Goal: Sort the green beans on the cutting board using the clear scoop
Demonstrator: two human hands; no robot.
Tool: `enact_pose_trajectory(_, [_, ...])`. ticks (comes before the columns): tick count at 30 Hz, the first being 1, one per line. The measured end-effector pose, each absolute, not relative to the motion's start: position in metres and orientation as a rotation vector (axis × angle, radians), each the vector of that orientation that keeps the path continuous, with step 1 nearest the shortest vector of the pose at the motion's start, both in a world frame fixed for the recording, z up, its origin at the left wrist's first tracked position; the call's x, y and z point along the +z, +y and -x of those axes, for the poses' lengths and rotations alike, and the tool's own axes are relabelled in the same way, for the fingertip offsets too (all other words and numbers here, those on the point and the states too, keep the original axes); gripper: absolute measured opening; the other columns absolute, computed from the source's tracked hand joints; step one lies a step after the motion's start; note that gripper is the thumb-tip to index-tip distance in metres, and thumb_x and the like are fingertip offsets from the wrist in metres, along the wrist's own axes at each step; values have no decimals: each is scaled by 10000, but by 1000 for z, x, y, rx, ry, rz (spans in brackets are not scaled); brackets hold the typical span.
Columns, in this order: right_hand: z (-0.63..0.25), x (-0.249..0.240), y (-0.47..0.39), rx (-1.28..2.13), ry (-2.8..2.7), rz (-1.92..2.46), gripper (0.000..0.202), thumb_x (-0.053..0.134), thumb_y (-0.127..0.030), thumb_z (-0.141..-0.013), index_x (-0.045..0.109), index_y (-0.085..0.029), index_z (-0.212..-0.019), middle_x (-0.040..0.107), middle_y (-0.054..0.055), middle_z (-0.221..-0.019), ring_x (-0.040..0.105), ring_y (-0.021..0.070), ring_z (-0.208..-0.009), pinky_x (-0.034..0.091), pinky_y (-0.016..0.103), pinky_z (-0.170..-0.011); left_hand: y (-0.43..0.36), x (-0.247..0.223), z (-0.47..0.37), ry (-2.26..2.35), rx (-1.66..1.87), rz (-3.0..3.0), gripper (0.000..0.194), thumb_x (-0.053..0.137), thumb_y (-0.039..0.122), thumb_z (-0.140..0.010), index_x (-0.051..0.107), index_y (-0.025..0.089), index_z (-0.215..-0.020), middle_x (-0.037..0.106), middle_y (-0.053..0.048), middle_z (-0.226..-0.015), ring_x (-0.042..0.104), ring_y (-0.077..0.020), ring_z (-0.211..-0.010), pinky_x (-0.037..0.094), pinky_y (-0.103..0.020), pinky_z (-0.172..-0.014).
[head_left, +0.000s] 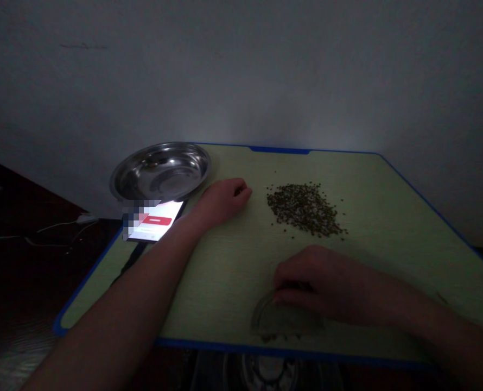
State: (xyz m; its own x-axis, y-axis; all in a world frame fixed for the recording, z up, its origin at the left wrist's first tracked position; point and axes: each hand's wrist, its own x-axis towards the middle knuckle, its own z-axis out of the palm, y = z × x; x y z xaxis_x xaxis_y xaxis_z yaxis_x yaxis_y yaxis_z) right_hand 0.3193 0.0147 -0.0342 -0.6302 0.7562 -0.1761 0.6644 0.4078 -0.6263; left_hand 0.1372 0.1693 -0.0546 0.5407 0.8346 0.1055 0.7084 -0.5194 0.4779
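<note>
My right hand (310,279) pinches a clear half-round sheet (284,320), shaped like a protractor. Its straight edge faces the front rim of the table, and a few small seeds or beans (269,338) lie along that edge. Farther back, a loose pile of small green and brown beans (304,209) is spread on the table. My left hand (229,198) rests on the tabletop to the left of the pile, its fingers curled closed; nothing shows in them. Just behind and left of it stands a shiny steel basin (162,171), its visible inside bare.
The pale green table (225,271) has a blue rim and stands against a grey wall (241,70). A lit phone (164,221) lies by my left forearm. Below the front edge a round metal object (268,372) shows in part. White cables (78,221) run at left.
</note>
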Motion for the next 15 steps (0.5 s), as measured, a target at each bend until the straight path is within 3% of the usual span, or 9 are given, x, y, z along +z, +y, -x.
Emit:
enact_pose_trajectory(9, [-318,-28,7,1203,-2512,1256,211,601,-344,-896,707,-200,-784,670,-7,-676,571,111,-598,361,229,-548,171,-57,-137,1259,468,-2392,288,446,372,-869,616,170,-754,650,-40,-735,522,-154,-635,340,-286,-576])
enact_pose_trajectory(15, [-333,-24,16,1087,-2412,1287,234,566,-351,-926,684,-196,-797,626,-34,-641,530,85,-559,355,209,-526,169,-55,-137,1269,450,-2387,288,449,370,-882,618,168,-766,651,-44,-742,528,-159,-647,342,-283,-575])
